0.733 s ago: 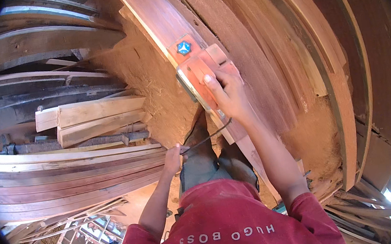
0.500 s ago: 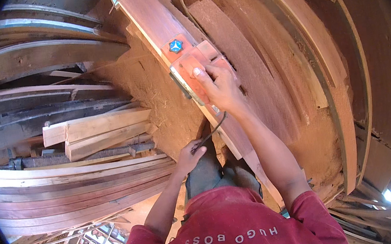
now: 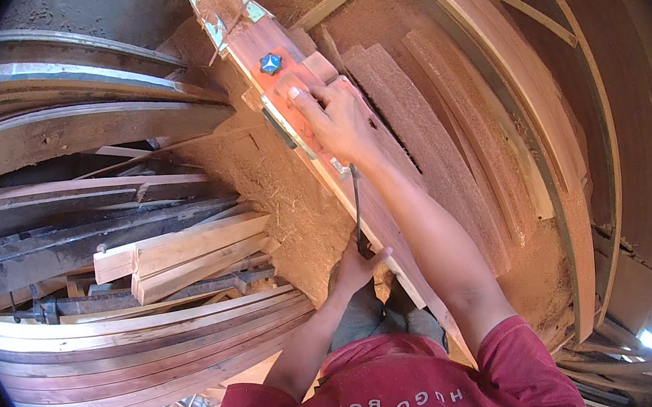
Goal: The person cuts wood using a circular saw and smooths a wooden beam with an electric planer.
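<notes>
An orange electric hand planer [image 3: 286, 87] with a blue front knob rests on a long reddish wooden board [image 3: 253, 41]. My right hand [image 3: 339, 123] is closed round the planer's top handle. A black power cord [image 3: 357, 204] runs from the planer's rear down to my left hand [image 3: 356, 268]. That hand's fingers are wrapped round the cord, with the thumb stretched toward the board's left edge. Shavings [image 3: 223, 8] lie heaped on the board's far end, beside pale green patches.
Curved planks [image 3: 93, 133] and square-cut pale timbers [image 3: 199, 250] are stacked at left. Reddish planks [image 3: 424, 144] lie in sawdust right of the board. A long curved beam [image 3: 515, 61] arcs along the right. Sawdust [image 3: 259, 179] covers the ground.
The planer has slid forward along the board toward its far end, with my right hand on it. My left hand has moved right, close to the board's edge, still holding the cord.
</notes>
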Motion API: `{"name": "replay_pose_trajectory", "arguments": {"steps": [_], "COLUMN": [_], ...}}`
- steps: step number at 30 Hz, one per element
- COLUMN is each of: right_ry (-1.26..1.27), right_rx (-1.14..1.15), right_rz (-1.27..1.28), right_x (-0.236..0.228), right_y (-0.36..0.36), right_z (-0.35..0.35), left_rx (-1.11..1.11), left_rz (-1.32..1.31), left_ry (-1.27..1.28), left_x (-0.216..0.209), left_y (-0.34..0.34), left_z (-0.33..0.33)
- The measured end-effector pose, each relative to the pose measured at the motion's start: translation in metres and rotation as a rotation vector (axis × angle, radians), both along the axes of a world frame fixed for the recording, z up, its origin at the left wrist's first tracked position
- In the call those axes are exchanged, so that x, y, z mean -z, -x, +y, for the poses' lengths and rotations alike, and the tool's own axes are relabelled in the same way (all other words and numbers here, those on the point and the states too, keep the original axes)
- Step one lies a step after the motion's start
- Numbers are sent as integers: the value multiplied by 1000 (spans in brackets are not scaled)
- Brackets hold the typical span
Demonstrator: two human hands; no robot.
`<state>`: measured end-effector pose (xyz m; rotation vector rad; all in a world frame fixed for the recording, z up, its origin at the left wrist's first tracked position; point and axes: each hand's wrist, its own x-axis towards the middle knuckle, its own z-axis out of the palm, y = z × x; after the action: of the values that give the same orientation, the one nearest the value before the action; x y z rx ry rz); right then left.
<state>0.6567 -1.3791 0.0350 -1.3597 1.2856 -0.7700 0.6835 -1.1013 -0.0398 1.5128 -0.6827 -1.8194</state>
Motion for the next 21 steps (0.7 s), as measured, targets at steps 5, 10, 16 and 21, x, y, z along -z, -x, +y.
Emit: {"name": "replay_pose_trajectory", "arguments": {"steps": [5, 10, 16, 21], "right_ry": [30, 170, 439, 186], "right_rx": [35, 11, 130, 3], "right_rz": [-26, -34, 82, -59], "right_x": [15, 7, 19, 0], "right_y": [-31, -70, -84, -32], "right_z": [-53, -102, -156, -81], "left_rx": [163, 135, 113, -152], "left_rz": [-168, -233, -254, -233], "left_ry": [-59, -119, -75, -20], "left_x": [-19, -16, -20, 49], "left_y": [-2, -9, 2, -20], "left_z": [-19, -8, -13, 94]}}
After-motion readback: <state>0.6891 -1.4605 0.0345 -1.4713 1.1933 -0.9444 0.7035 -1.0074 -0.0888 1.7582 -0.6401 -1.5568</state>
